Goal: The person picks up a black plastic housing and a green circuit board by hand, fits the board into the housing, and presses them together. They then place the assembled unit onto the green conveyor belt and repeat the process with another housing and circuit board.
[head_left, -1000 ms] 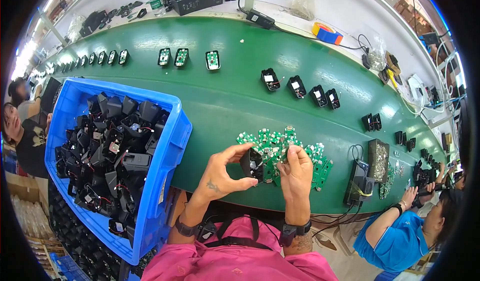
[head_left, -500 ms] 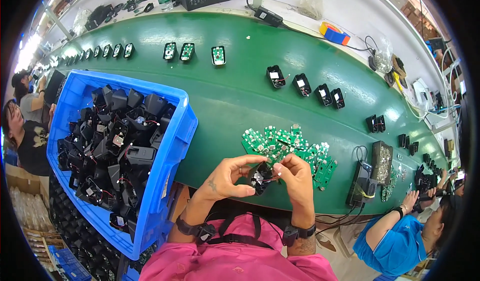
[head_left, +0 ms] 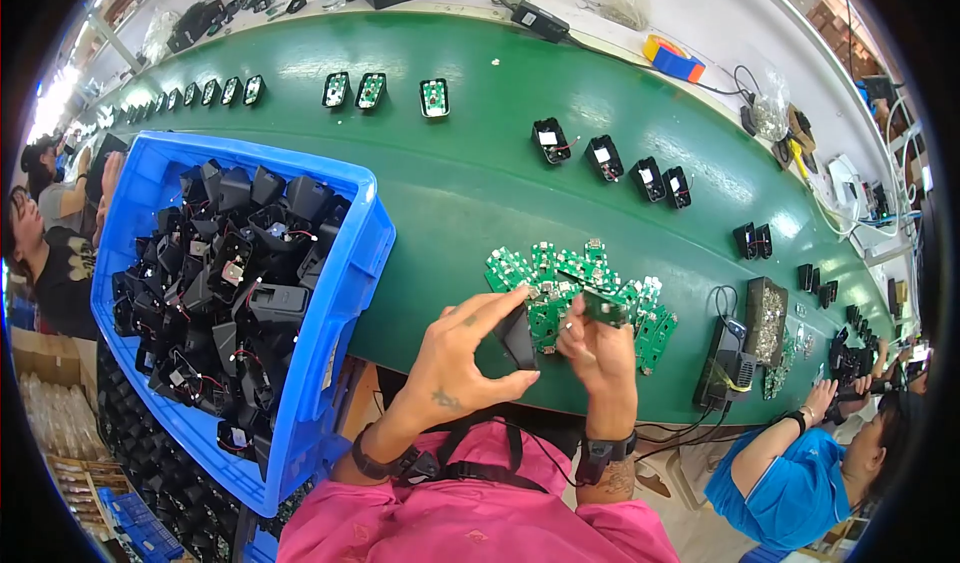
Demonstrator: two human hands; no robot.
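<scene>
— Pinching a small black plastic shell (head_left: pixel 517 335) between thumb and fingers, our left hand (head_left: pixel 462 358) is closed on it and tilts its open side toward the other hand, probably so a board can drop in.

— And our right hand (head_left: pixel 597 348)?

— Its fingertips are closed on a little green circuit board (head_left: pixel 604 308), held just beside the shell, apart from it by a small gap. We hold both up off the belt, close to our chest, likely so we can see how they line up.

— What lies just past the fingers?

— A heap of green circuit boards (head_left: pixel 560 273) on the green belt (head_left: pixel 470 183), right beyond our fingertips, handy for the right hand. Left of our left hand stands a blue crate (head_left: pixel 350 263) piled with black shells, within easy reach. Farther out, more shells (head_left: pixel 610 158) sit spaced along the belt. To our right, beyond the wrist, another worker's blue sleeve (head_left: pixel 790 463) shows.
</scene>
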